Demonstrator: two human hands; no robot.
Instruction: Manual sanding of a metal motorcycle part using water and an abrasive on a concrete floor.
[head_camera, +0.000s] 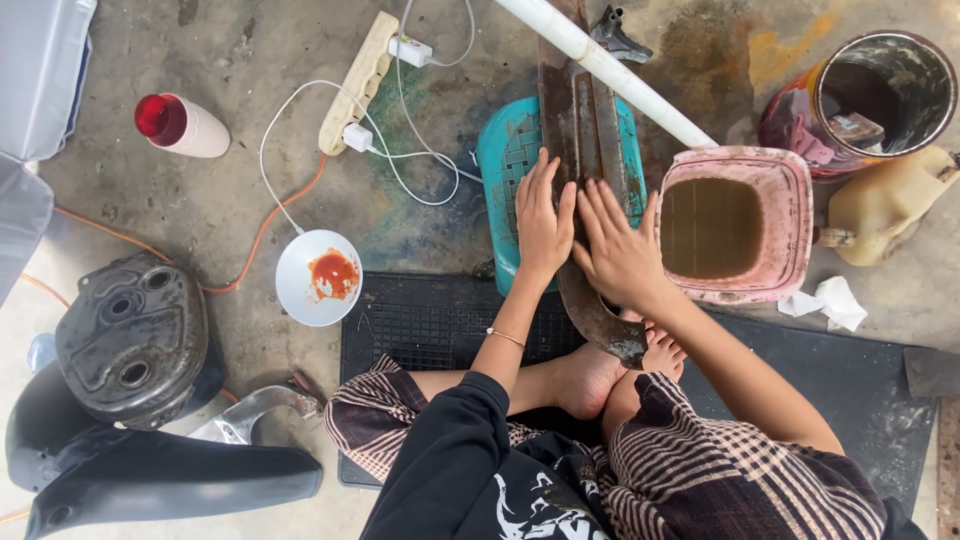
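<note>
Over at the left edge of the concrete floor sit a dark engine cover and a black curved fender, with a pink cup with a red top lying further up. A white power strip trails its cables toward the middle, and a white plate smeared with red sauce rests just off the black rubber mat's left corner.

The person sits on that mat, feet tucked in. The left hand lies flat, fingers spread, pressing on the long rusty metal blade, which is laid across a teal plastic stool and runs down to the feet. The right hand is open too, palm down on the blade just beside the left; neither grips it. The blade looks brown and pitted along all that shows, so I'd judge the rubbing far from finished.

To the right stands a pink tub of murky water, touching a white pipe. Beyond are a rusty drum, a yellowish jug and crumpled tissue.
</note>
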